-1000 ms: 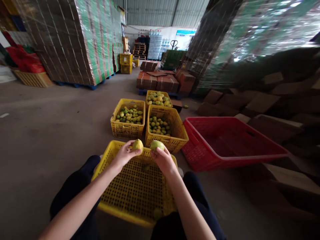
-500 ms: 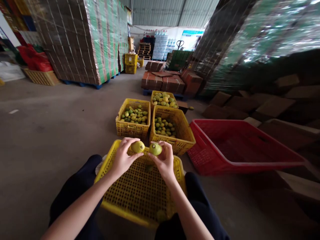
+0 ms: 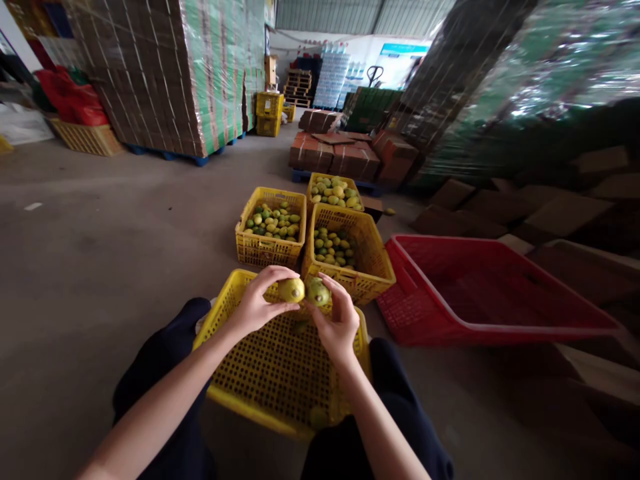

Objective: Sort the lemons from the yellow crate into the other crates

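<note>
Between the thumb and fingers of my left hand [image 3: 260,303] is a yellow lemon [image 3: 291,290], its tip facing me. My right hand [image 3: 339,323] pinches a greener lemon [image 3: 317,292] right beside it, nearly touching. Both hands are over the far side of a yellow plastic crate [image 3: 250,405] between my knees. Low in this crate lie a dark green fruit [image 3: 301,327] at the far side and another dim fruit [image 3: 319,418] near the front edge.
Ahead stand a left yellow crate [image 3: 270,252], a right yellow crate [image 3: 373,277] and a back yellow crate [image 3: 312,189], all holding yellow and green fruit. A large red bin [image 3: 415,313] sits at the right. Cardboard boxes [image 3: 356,163] and a wrapped pallet stack [image 3: 150,80] lie beyond.
Both lemons have moved slightly right, and the gap between them has narrowed. The left lemon has turned its tip more toward me. The camera view has shifted a little.
</note>
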Action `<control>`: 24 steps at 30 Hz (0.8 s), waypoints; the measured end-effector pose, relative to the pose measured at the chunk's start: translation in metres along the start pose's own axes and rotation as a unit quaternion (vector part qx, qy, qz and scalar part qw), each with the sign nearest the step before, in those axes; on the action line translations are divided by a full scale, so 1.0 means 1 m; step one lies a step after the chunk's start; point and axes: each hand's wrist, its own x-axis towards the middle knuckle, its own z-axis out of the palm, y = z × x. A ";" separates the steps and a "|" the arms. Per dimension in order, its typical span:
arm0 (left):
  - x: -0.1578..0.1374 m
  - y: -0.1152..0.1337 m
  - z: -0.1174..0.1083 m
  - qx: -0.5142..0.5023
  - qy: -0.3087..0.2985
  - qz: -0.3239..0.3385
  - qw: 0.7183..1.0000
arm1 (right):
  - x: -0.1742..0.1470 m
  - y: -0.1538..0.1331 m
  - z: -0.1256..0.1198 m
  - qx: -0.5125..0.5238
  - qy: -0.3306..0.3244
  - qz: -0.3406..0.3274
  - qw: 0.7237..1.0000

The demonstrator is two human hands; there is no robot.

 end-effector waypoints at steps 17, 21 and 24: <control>0.001 -0.029 0.006 -0.253 0.004 -0.312 0.916 | 0.013 -0.012 0.003 0.221 -0.057 0.339 0.913; 0.003 -0.027 0.005 -0.302 0.007 -0.377 0.876 | 0.013 -0.005 0.009 0.262 -0.065 0.382 0.884; 0.005 -0.028 0.002 -0.342 0.018 -0.424 0.838 | 0.012 0.001 0.011 0.297 -0.084 0.407 0.859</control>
